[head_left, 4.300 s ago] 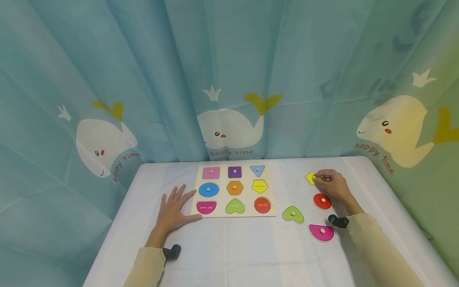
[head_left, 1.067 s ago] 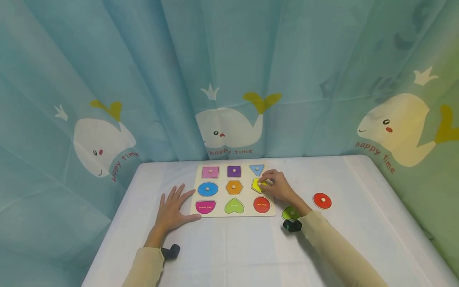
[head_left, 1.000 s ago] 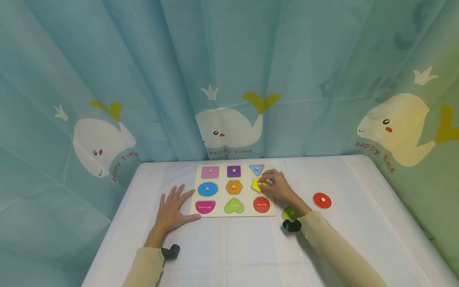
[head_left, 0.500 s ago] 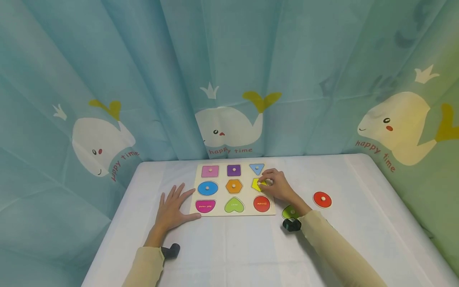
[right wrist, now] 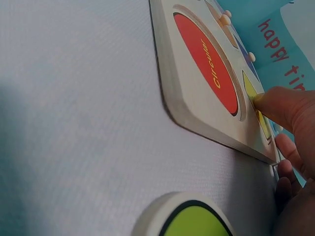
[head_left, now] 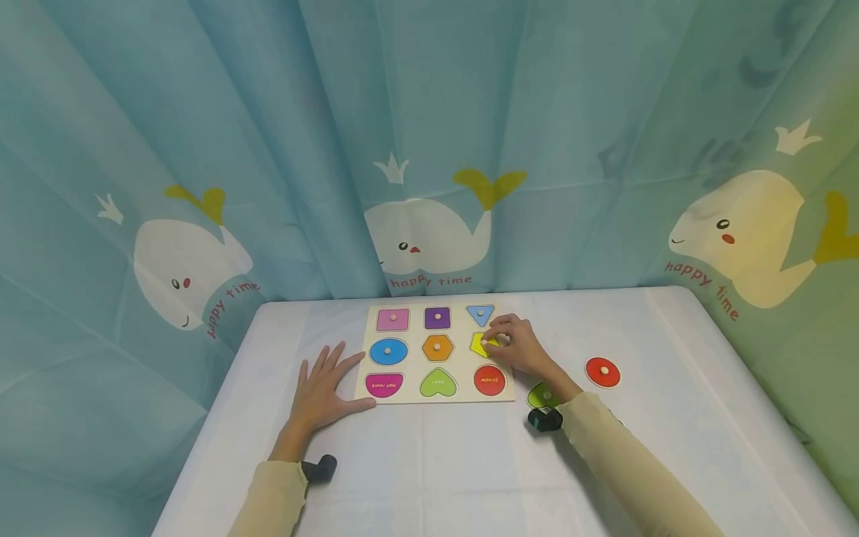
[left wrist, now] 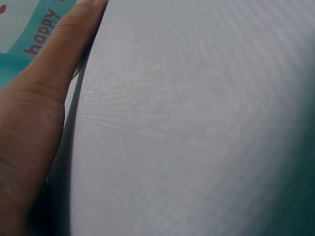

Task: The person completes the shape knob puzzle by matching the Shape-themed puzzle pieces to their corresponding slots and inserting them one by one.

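Note:
My right hand (head_left: pixel 526 350) pinches the small knob of a yellow pentagon puzzle piece (head_left: pixel 477 344). The piece lies at the pentagon spot on the pale knob-puzzle board (head_left: pixel 412 384); in the right wrist view the thumb presses at the yellow piece (right wrist: pixel 250 89), partly hiding it. With fingers spread, my left hand (head_left: pixel 322 395) rests along the board's left edge, fingertip and thumb tip touching it. Knobbed pieces sit in the back row, along with a blue oval (head_left: pixel 396 356) and an orange hexagon (head_left: pixel 438 356). The front-row half round, heart and circle recesses (head_left: pixel 489 384) hold no knobbed pieces.
A red circle piece (head_left: pixel 599 378) lies on the white table right of the board. Nearer, a green heart piece (head_left: pixel 540 398) is partly covered by my right wrist. Behind the table hangs a blue curtain (head_left: pixel 570 149) with whale prints.
Over about four seconds, my right hand brought the yellow pentagon from the table's right side to the board. The magenta half-round piece is now hidden by the right sleeve. My left hand stayed put.

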A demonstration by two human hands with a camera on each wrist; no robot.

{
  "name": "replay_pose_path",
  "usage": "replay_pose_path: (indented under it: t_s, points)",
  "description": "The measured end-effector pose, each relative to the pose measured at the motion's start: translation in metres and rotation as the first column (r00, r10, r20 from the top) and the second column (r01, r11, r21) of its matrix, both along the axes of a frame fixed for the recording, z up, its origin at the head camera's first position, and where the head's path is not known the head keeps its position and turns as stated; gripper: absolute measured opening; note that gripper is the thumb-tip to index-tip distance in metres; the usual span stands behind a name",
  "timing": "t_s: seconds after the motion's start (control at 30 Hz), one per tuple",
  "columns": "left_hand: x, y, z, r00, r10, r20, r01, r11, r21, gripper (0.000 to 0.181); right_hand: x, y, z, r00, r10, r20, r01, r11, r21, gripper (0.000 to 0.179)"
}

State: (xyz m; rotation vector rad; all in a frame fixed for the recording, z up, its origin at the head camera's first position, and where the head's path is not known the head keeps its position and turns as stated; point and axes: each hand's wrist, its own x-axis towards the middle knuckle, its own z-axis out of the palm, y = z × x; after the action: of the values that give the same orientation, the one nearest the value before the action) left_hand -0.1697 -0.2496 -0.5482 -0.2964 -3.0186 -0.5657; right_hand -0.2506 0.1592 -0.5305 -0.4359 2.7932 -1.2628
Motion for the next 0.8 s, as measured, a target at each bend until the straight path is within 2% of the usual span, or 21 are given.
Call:
replay_pose_path:
  t_s: [0.6,0.8]
  points:
    - [0.0000,0.0017,0.0014,1.000,0.006,0.011,-0.006,1.000,-0.007,0.095,-0.0005,0.0005,0.0004,1.000,-0.008,0.018,0.008,1.000,0.003,0.011]
    - [0.0009,0.0021,0.0029,1.000,0.007,0.012,-0.007,1.000,-0.007,0.094,-0.0006,0.0032,0.0063,0.999,0.033,0.041,-0.033,0.999,0.015,0.016]
